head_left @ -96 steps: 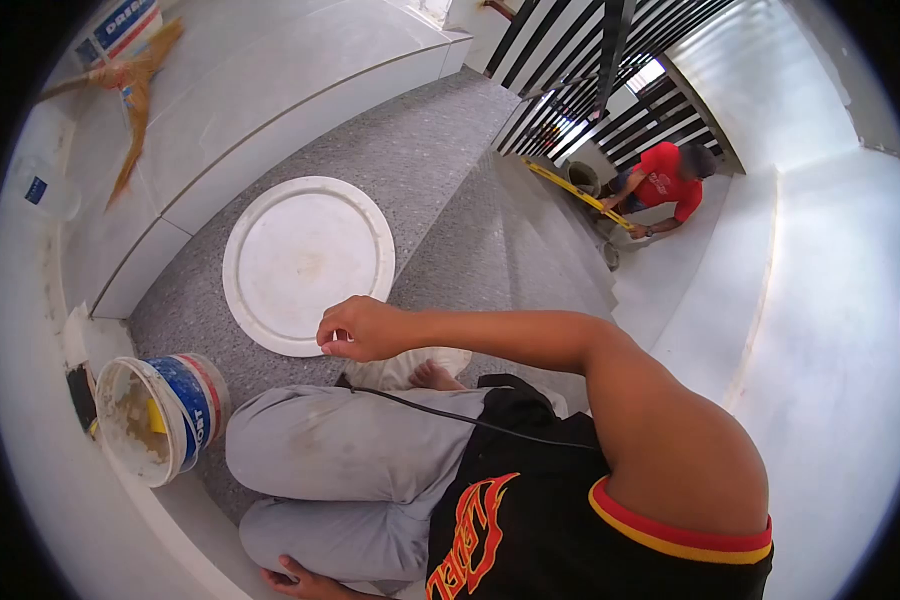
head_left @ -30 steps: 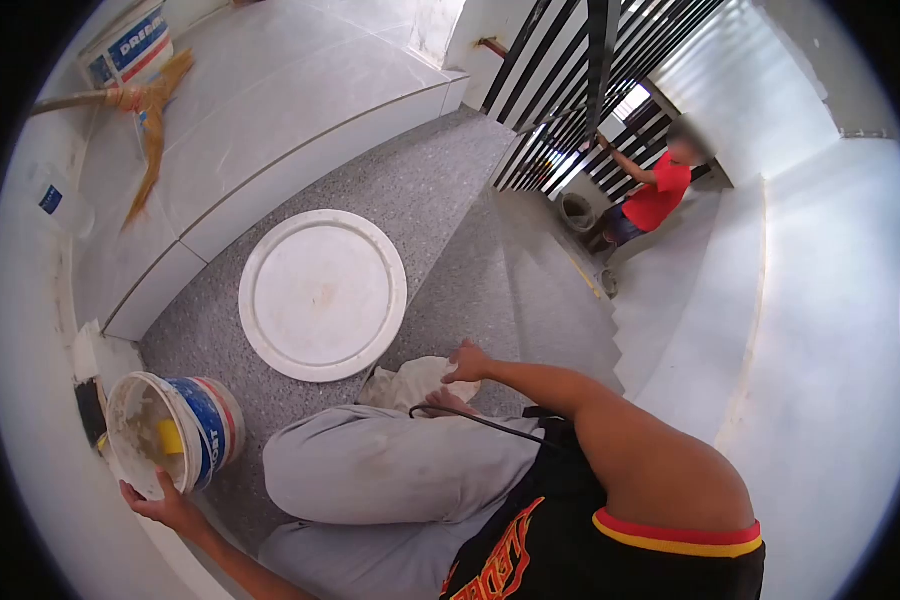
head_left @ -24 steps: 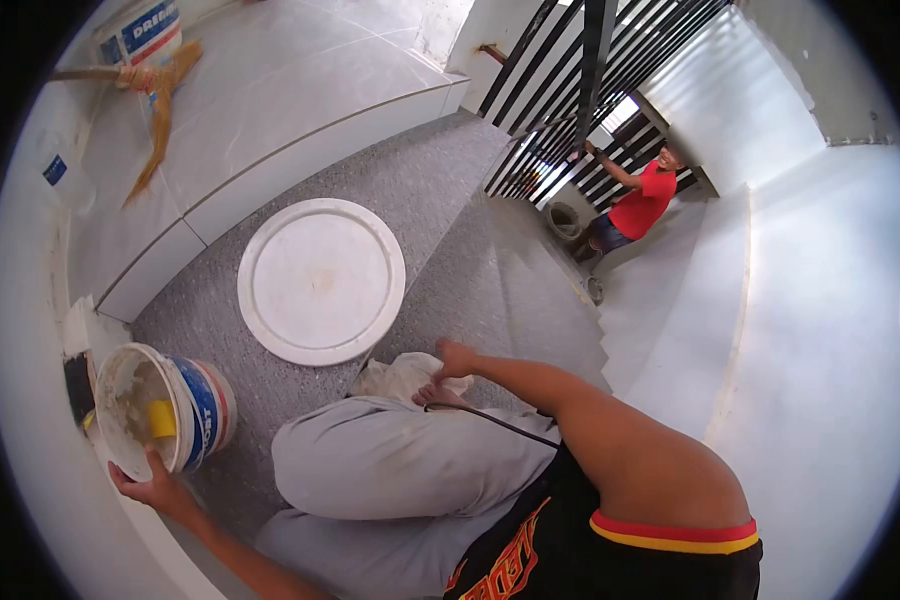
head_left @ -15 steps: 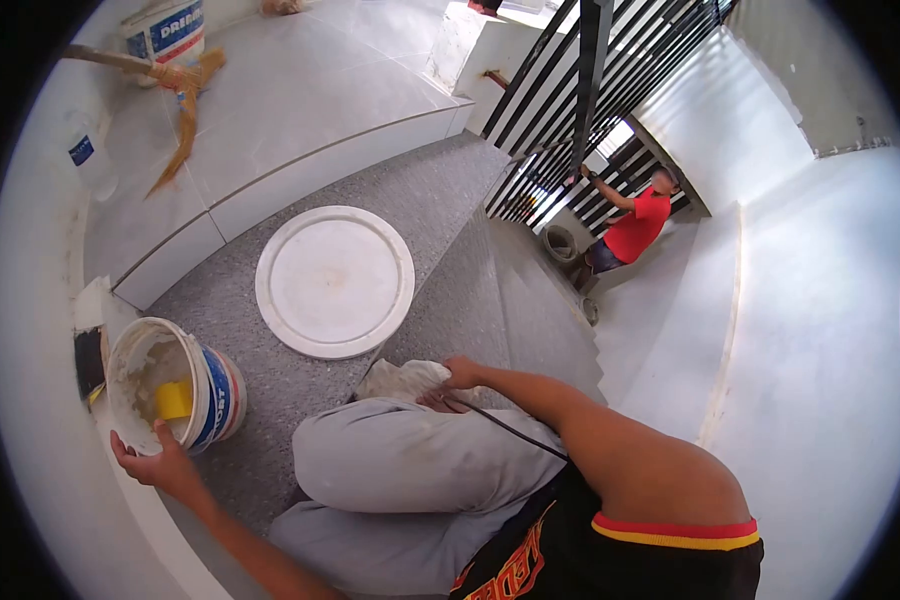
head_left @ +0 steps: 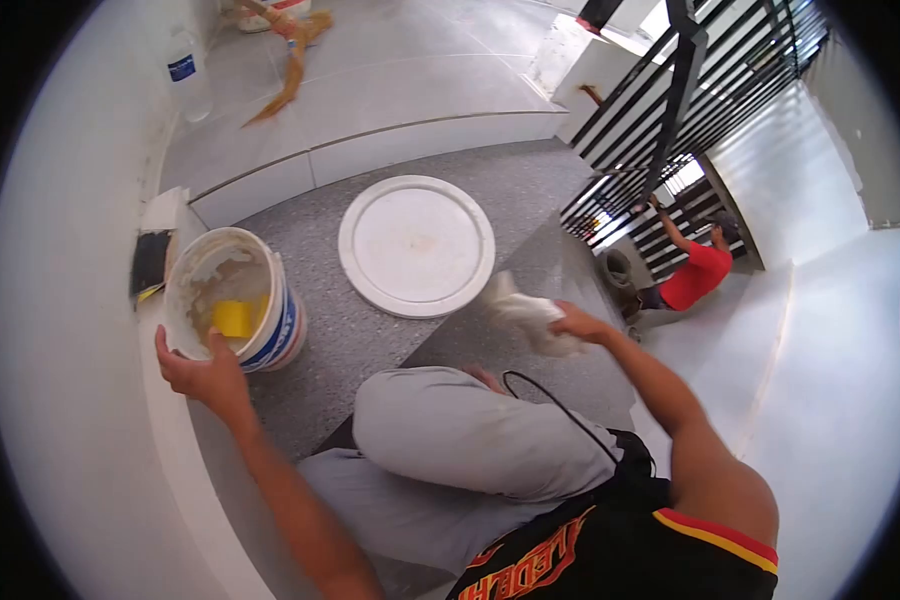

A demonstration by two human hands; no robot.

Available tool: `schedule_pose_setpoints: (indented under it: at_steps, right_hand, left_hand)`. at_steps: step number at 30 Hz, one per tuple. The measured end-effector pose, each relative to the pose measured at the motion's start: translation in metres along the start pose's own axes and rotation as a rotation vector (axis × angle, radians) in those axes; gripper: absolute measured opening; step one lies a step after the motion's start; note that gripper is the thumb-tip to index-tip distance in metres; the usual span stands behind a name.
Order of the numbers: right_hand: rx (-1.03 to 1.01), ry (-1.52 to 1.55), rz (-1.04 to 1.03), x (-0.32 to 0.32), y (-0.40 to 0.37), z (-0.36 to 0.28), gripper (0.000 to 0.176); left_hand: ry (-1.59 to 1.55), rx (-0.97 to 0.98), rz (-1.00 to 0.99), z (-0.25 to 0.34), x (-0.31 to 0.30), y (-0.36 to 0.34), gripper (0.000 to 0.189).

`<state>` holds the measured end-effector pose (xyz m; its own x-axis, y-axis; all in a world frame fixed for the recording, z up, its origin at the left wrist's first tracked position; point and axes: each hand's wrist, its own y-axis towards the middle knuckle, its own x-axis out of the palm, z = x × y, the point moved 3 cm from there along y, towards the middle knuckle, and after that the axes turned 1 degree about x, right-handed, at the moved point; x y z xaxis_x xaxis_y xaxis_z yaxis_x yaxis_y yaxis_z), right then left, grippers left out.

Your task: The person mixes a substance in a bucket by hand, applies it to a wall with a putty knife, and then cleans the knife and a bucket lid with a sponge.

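Observation:
My left hand (head_left: pixel 208 376) grips the near rim of a white bucket (head_left: pixel 288 325), fingers along the outside and thumb over the edge. Inside the bucket lies a yellow block, perhaps a sponge (head_left: pixel 232 319), close to my thumb. My right hand (head_left: pixel 578 325) is closed on a whitish rag (head_left: pixel 533 318), held out over the grey step past my bent knee; motion blurs the rag. A round white lid (head_left: pixel 416 246) lies flat on the speckled step between the bucket and the rag.
A water bottle (head_left: pixel 190 80) and a straw broom (head_left: pixel 292 75) are on the upper tiled landing (head_left: pixel 400 75). Black railings (head_left: pixel 670 110) line the stairs at right. Lower down, a person in a red shirt (head_left: pixel 695 278) stands beside a dark bucket (head_left: pixel 617 266).
My right hand has lifted the rag away from beside my knee and moved it outward. My left hand stays at the bucket. The whole view has shifted, with things appearing farther right.

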<state>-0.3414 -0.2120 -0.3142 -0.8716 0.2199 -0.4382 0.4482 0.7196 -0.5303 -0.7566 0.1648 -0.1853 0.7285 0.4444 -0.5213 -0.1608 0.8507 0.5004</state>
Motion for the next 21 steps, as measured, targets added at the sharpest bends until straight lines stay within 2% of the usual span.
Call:
schedule_pose_setpoints:
  at_steps: [1,3,5,7,9,11,15,16,17,18,20,21]
  right_hand:
    - [0.012,-0.005,-0.048,-0.016,-0.013,-0.007,0.052]
    - [0.033,-0.021,-0.083,-0.041,-0.034,-0.026,0.054]
    - [0.136,-0.018,-0.155,-0.06,-0.053,-0.04,0.055]
    - [0.189,0.015,-0.142,-0.072,-0.063,-0.05,0.052]
    - [0.247,0.046,-0.139,-0.085,-0.061,-0.044,0.05]
    - [0.38,-0.123,-0.075,-0.103,-0.057,-0.027,0.049]
    - [0.607,-0.16,-0.132,-0.119,-0.05,-0.017,0.047]
    - [0.491,-0.163,-0.146,-0.115,-0.048,-0.027,0.046]
    - [0.374,-0.16,-0.156,-0.114,-0.048,-0.036,0.044]
    - [0.397,-0.139,-0.168,-0.116,-0.05,-0.037,0.044]
    - [0.173,-0.386,-0.227,-0.122,-0.047,-0.04,0.051]
    - [0.185,-0.37,-0.247,-0.125,-0.05,-0.048,0.051]
  left_hand:
    - [-0.007,-0.057,-0.02,0.004,0.0,0.0,0.061]
    - [-0.02,-0.049,-0.021,0.0,0.001,0.001,0.061]
    - [-0.028,0.048,-0.012,-0.002,0.001,0.001,0.06]
    - [-0.027,0.066,-0.026,-0.003,0.002,0.001,0.061]
    - [-0.013,-0.012,-0.058,-0.004,0.002,0.002,0.062]
    - [0.035,-0.009,-0.091,0.002,-0.001,0.002,0.063]
    - [0.059,-0.055,-0.08,0.011,-0.001,0.0,0.066]
    - [0.104,-0.026,-0.073,0.003,-0.001,0.001,0.074]
    - [0.122,-0.014,-0.101,0.0,-0.004,-0.004,0.074]
    - [0.111,0.015,-0.105,0.003,-0.009,-0.006,0.077]
    - [0.089,0.111,-0.138,0.026,-0.014,-0.009,0.081]
    - [0.11,0.116,-0.156,0.038,-0.019,0.003,0.081]
